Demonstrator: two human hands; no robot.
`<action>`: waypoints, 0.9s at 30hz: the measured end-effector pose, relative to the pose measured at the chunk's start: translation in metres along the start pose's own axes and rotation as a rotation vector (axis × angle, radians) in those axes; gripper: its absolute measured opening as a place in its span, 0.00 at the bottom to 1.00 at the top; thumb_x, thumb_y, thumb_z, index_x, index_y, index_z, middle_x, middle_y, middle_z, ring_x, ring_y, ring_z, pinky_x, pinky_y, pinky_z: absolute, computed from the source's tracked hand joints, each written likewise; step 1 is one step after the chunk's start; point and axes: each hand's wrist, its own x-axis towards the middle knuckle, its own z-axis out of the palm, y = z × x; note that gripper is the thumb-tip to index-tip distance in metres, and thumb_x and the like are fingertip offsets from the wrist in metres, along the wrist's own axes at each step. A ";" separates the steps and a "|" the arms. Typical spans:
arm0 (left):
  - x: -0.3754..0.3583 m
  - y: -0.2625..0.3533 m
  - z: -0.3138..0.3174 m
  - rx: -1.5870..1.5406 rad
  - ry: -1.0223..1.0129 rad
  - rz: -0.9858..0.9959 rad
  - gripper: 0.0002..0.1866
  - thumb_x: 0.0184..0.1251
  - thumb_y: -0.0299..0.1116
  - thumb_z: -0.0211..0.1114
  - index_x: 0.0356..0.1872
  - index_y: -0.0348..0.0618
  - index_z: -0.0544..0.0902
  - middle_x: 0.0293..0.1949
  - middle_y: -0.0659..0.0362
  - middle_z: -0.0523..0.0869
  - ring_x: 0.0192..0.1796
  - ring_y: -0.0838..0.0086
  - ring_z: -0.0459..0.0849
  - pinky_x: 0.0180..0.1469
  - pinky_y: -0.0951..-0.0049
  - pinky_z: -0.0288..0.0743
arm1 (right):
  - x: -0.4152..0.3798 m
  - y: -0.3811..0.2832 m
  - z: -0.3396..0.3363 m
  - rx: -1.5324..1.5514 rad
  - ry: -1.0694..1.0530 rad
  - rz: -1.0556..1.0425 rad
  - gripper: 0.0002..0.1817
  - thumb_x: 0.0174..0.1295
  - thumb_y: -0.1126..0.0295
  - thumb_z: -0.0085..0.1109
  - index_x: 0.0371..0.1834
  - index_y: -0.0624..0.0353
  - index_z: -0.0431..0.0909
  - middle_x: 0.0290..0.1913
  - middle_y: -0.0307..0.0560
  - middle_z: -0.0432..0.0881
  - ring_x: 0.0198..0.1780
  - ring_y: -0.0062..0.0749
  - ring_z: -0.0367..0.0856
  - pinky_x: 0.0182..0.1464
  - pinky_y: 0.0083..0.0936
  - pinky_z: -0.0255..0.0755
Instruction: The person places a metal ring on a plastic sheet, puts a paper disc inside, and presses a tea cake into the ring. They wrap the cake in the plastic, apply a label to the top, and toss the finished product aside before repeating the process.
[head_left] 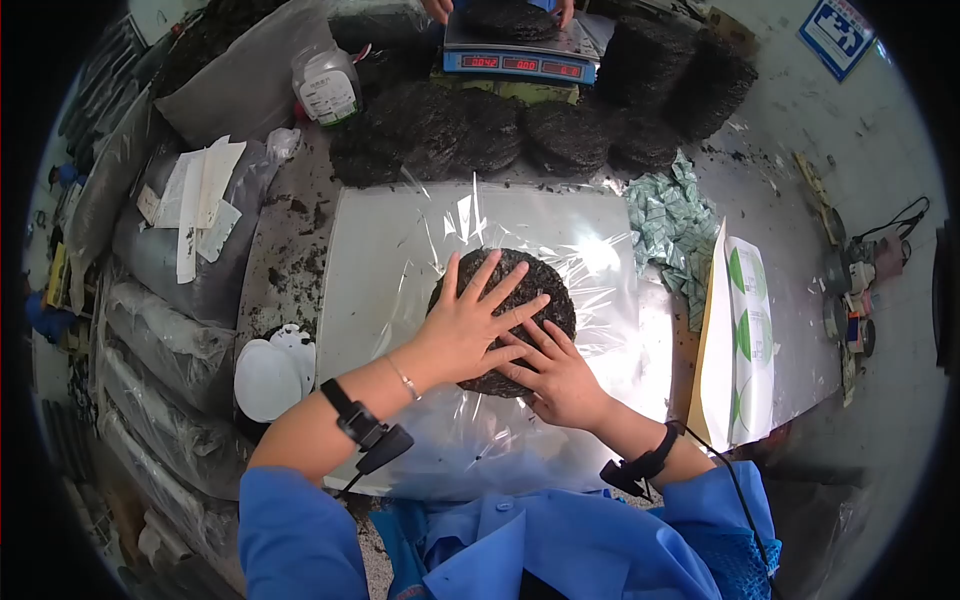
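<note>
A round, black, rough cake that looks like dried seaweed lies on clear plastic film over a pale board. My left hand rests flat on top of it with the fingers spread. Beside it, my right hand lies on the cake's lower right part, fingers also apart. The fingers of both hands meet and partly overlap near the middle of the cake. Parts of the cake are hidden beneath them.
Behind the board stand several black cakes and a blue scale with another person's hands beside it. Green packets and a white-and-green bag lie right; white round sheets and a plastic jar left.
</note>
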 end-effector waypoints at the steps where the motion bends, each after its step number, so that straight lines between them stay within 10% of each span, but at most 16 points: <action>1: 0.011 -0.003 0.010 0.036 0.021 0.025 0.34 0.76 0.59 0.52 0.81 0.73 0.61 0.84 0.53 0.53 0.84 0.44 0.46 0.75 0.20 0.36 | 0.001 0.001 -0.002 0.055 -0.046 -0.008 0.39 0.51 0.64 0.72 0.73 0.40 0.75 0.78 0.46 0.66 0.80 0.57 0.60 0.80 0.56 0.50; 6: 0.015 -0.003 0.039 0.053 -0.033 -0.009 0.34 0.76 0.62 0.49 0.81 0.70 0.63 0.83 0.55 0.55 0.84 0.48 0.46 0.77 0.24 0.29 | -0.006 0.017 0.003 0.298 0.002 -0.046 0.36 0.57 0.55 0.71 0.71 0.49 0.75 0.75 0.52 0.70 0.79 0.55 0.62 0.81 0.55 0.50; 13: 0.017 -0.009 0.092 0.123 -0.376 -0.041 0.35 0.78 0.60 0.46 0.82 0.63 0.60 0.85 0.55 0.47 0.86 0.52 0.35 0.80 0.35 0.19 | 0.026 0.015 0.028 0.036 0.009 0.267 0.12 0.62 0.65 0.62 0.44 0.58 0.77 0.47 0.51 0.77 0.59 0.48 0.75 0.77 0.49 0.58; 16: 0.023 -0.013 0.092 -0.022 -0.535 -0.076 0.37 0.78 0.62 0.45 0.83 0.61 0.58 0.85 0.51 0.46 0.86 0.49 0.35 0.81 0.36 0.18 | 0.015 -0.007 0.014 0.231 0.307 0.205 0.10 0.62 0.67 0.62 0.42 0.57 0.77 0.43 0.50 0.77 0.55 0.46 0.77 0.76 0.48 0.61; 25: 0.023 -0.007 0.060 -0.343 -0.612 -0.160 0.34 0.83 0.57 0.34 0.84 0.55 0.54 0.84 0.42 0.48 0.85 0.46 0.35 0.81 0.41 0.21 | 0.002 -0.003 0.045 0.050 0.224 0.213 0.12 0.61 0.71 0.63 0.46 0.64 0.81 0.44 0.51 0.82 0.54 0.48 0.82 0.77 0.48 0.63; 27: 0.008 0.010 0.057 -0.228 -0.444 -0.178 0.38 0.81 0.64 0.38 0.84 0.56 0.53 0.84 0.42 0.48 0.86 0.49 0.34 0.82 0.43 0.22 | -0.025 0.002 0.015 0.592 0.411 0.184 0.15 0.63 0.72 0.65 0.50 0.69 0.80 0.46 0.53 0.82 0.56 0.52 0.81 0.74 0.46 0.66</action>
